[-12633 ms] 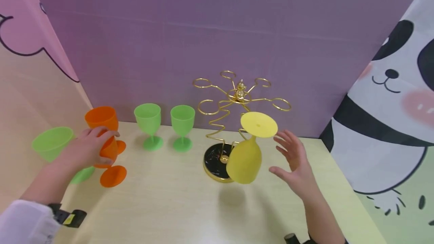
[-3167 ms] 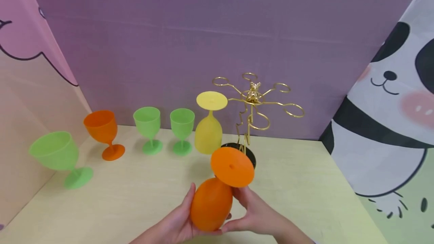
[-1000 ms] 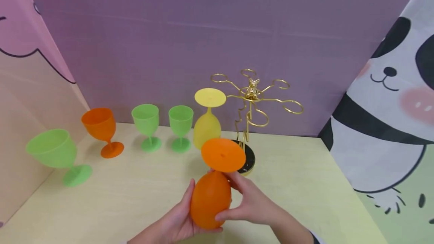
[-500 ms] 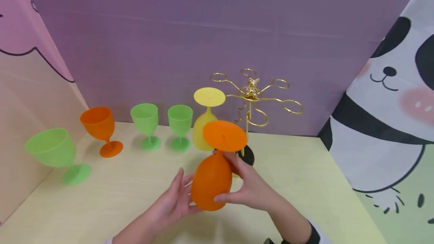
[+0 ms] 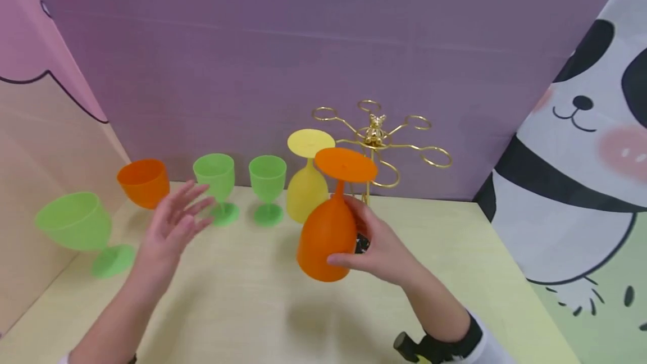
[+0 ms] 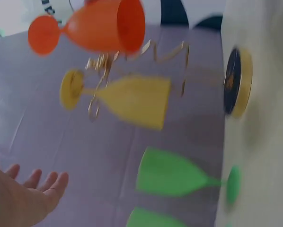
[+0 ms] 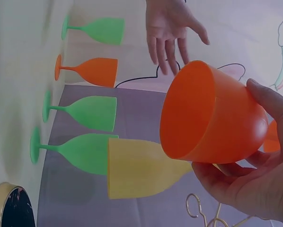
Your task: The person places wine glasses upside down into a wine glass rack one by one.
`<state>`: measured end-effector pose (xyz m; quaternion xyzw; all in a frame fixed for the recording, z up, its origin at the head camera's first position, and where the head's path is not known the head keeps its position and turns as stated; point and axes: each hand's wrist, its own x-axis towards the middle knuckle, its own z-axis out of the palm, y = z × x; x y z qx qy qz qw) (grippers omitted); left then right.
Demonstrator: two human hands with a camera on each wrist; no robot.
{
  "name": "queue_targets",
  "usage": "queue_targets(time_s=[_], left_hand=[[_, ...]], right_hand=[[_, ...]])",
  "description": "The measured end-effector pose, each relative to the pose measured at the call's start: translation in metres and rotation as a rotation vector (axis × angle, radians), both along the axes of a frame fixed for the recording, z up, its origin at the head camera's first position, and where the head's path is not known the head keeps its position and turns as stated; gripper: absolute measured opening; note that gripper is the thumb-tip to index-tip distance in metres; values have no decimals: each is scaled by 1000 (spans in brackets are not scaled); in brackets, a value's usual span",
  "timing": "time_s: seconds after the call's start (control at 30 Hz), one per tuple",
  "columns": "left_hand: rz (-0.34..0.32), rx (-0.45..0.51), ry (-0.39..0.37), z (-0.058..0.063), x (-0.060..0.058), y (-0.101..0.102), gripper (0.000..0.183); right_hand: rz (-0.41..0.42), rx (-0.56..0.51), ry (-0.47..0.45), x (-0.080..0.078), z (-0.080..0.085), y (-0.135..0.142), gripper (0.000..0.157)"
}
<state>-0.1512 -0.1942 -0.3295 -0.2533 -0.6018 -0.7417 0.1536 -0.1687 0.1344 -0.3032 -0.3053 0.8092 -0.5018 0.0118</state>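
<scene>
My right hand [image 5: 386, 249] grips an orange goblet [image 5: 326, 235] by its bowl, upside down with the foot on top. It is raised above the table in front of a gold wire rack [image 5: 375, 135]. In the right wrist view the mouth of this orange goblet [image 7: 189, 113] shows nothing inside. My left hand [image 5: 169, 235] is off to the left in the air, fingers spread and holding nothing. A yellow goblet [image 5: 305, 192] hangs upside down at the rack's left side. The held goblet and my right hand cover most of the rack's black base [image 5: 361, 243].
Upright along the table's back and left stand a second orange goblet [image 5: 144, 184], two green goblets [image 5: 267, 178] and a larger-looking green goblet [image 5: 78, 223] nearest me. A purple backdrop [image 5: 253, 72] rises behind the table [image 5: 242, 319]; a panda-print panel [image 5: 571, 195] flanks the right.
Earlier my left hand took this orange goblet from the left. In the last second it lets go and swings left, while my right hand lifts the goblet towards the rack. The rack has turned.
</scene>
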Motion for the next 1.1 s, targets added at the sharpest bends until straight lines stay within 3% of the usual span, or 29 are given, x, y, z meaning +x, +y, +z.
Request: queue_targets(time_s=[0.1,0.17,0.23,0.37,0.6,0.8,0.93,1.1], left_hand=[[172,-27,114,10,-6,-22,56],[298,-121,129,16,-9,-36,62],[441,-282,61,22,-9,-51,68],[623,-642,-37,25,-14,-83,78],[755,-935,-101,18,-26,-123,89],[825,-1127,-242,6,-33,-146,100],[835,-1193,-297,2,-40,-159,102],[781,-1258,-310,-4,-49,-170,105]], right_hand=[[-20,3,5,-3,2,1,87],[-36,4,0,-4,3,1,87],[-50,8,-7,-5,3,2,86],[-85,10,-40,-8,4,3,85],[-141,26,-89,-13,4,4,84],[-165,47,-123,-15,3,5,83],[-180,51,-140,-17,1,6,84],[-199,48,-164,-19,0,9,86]])
